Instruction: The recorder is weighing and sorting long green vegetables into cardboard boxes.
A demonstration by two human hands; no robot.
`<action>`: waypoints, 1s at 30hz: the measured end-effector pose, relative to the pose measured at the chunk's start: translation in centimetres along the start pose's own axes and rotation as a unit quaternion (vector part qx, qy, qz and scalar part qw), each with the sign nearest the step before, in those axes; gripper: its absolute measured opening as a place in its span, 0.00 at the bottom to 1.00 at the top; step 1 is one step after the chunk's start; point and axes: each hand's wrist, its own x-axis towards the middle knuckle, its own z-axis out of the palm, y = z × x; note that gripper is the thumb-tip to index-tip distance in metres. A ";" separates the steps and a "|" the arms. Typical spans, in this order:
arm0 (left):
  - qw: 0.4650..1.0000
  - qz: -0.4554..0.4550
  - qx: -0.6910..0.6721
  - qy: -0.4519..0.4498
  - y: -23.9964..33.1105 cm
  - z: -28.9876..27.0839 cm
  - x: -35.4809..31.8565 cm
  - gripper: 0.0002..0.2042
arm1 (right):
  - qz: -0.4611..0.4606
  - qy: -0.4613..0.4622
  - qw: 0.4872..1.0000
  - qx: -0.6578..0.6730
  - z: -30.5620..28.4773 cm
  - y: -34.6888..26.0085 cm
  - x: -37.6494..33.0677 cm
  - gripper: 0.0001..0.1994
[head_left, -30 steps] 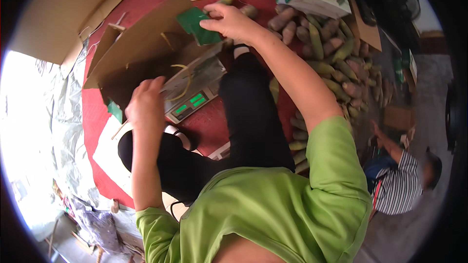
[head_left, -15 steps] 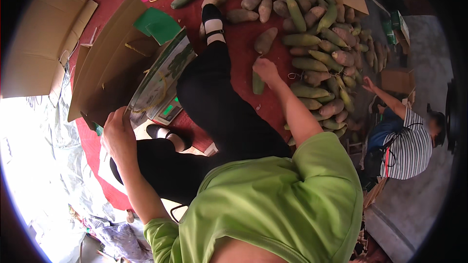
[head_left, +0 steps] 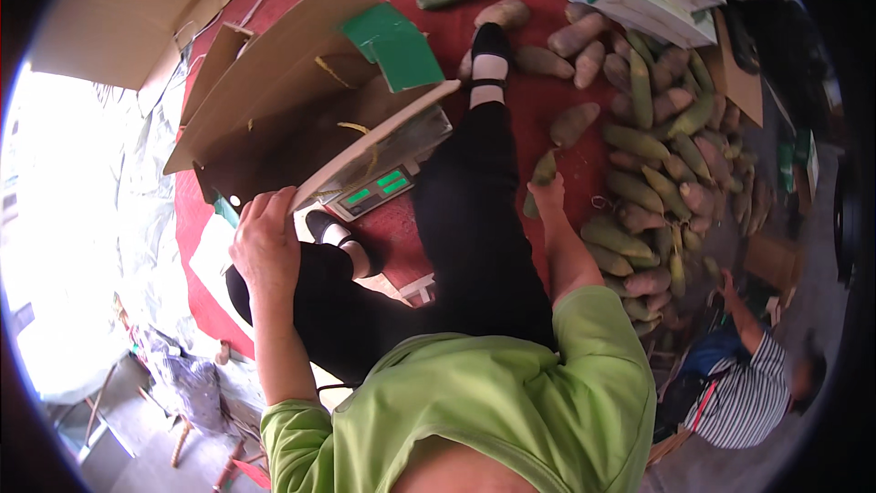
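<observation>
My left hand is closed on the near edge of an open cardboard box, which stands tilted with its flaps up. Green and gold cord handles show inside it. In my right hand is a long green radish, gripped round its middle with both ends sticking out. Just beyond that hand a brownish-pink root vegetable lies on the red mat. A digital scale with a lit green display sits under the box's right side, beside my leg.
To the right spreads a heap of green radishes and brownish roots. White and green boxes are stacked behind it. A co-worker in a striped top reaches toward the heap from the right. Another cardboard box stands at the far left.
My right hand has raised the green radish off the mat and drawn it nearer. The view has shifted left, so the scene sits further right. My left hand still grips the box edge.
</observation>
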 end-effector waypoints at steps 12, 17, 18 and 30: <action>1.000 0.015 -0.022 -0.003 -0.4 -0.7 0.5 0.12 | -0.063 -0.027 0.997 0.046 -1.1 -0.6 -0.2 0.38; 0.999 0.017 -0.036 -0.015 -0.7 -0.7 0.6 0.09 | -0.212 -0.036 0.969 0.121 -5.7 -4.4 -0.9 0.36; 0.999 0.012 -0.037 -0.014 -0.7 -0.7 0.6 0.08 | -0.256 -0.023 0.958 0.127 -6.9 -5.9 -1.1 0.36; 0.999 0.026 -0.022 -0.018 -1.5 -0.7 0.1 0.06 | -0.610 -0.154 0.735 0.254 -21.6 -32.6 -21.3 0.35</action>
